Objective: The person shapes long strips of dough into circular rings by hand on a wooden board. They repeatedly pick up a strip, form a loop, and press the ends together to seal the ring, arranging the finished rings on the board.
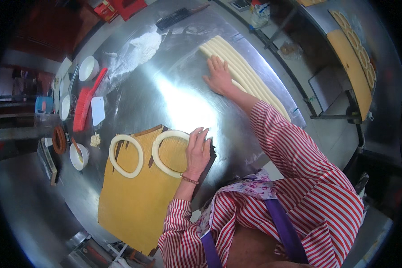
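Note:
Long pale dough strips [248,76] lie side by side on the steel table toward the far right. My right hand [219,77] rests at their left edge, its fingers spread and touching the dough. Nearer me, a yellow board [138,205] with a worn far edge carries two dough rings: a left ring [141,156] and a right ring [155,154]. My left hand [198,149], with a beaded bracelet on the wrist, hovers by the right ring's right side. Its fingers are loosely bent and apart, with nothing visible in them; whether it touches that ring I cannot tell.
Along the left stand a red brush [81,107], a white scraper [98,110], a white bowl [89,68] and another bowl [77,161] with a handled tool. Flour [143,47] covers the far tabletop. A second board [350,67] with shaped dough is at far right.

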A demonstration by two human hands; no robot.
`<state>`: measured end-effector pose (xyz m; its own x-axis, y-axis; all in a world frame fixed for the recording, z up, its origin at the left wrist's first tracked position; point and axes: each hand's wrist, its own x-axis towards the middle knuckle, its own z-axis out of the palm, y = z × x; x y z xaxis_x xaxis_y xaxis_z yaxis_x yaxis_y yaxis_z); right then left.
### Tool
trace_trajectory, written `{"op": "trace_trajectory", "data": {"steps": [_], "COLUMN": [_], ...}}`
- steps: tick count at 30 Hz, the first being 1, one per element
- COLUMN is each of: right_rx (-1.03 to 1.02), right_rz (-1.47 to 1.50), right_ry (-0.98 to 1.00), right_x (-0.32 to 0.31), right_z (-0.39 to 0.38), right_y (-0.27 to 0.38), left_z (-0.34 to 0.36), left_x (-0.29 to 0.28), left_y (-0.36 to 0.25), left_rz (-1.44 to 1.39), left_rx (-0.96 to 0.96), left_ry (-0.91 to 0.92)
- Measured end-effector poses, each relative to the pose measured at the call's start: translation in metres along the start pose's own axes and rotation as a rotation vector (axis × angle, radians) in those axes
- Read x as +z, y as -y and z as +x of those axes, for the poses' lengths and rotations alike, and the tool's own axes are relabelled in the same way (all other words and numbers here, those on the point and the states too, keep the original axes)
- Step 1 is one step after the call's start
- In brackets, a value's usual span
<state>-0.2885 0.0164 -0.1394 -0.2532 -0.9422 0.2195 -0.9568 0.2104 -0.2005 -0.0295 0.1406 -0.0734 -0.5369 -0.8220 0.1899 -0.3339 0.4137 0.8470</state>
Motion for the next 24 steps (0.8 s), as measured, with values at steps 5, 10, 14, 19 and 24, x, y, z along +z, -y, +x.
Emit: {"op": "trace_trajectory", "data": {"steps": [5,10,14,19,24], "right_rx": [-0.066,-0.053,0.073,0.056,0.188], "right_rz": [0.148,0.218,0.167,0.514,0.303], "right_ry": [0.154,-0.047,-0.03,0.183,0.081], "right_x": [-0.014,-0.037,-0.024,-0.032,-0.04], "right_z": [0.006,-0.015,-0.031,-0.044,-0.096], "right_y": [0.029,0.036,0.02,0.047,0.015], "left_z": [0.04,0.113,0.183,0.245,0.278], "left_x": [-0.008,-0.03,-0.018,0.014,0.012], "left_y": [-0.006,0.01,0.021,0.073,0.102], "left_rz": [-0.003,0.163,0.305,0.637,0.956], "left_rx": [0.028,0.188,0.274,0.523,0.691], "left_ry": [-0.026,-0.097,0.044,0.349,0.534]}}
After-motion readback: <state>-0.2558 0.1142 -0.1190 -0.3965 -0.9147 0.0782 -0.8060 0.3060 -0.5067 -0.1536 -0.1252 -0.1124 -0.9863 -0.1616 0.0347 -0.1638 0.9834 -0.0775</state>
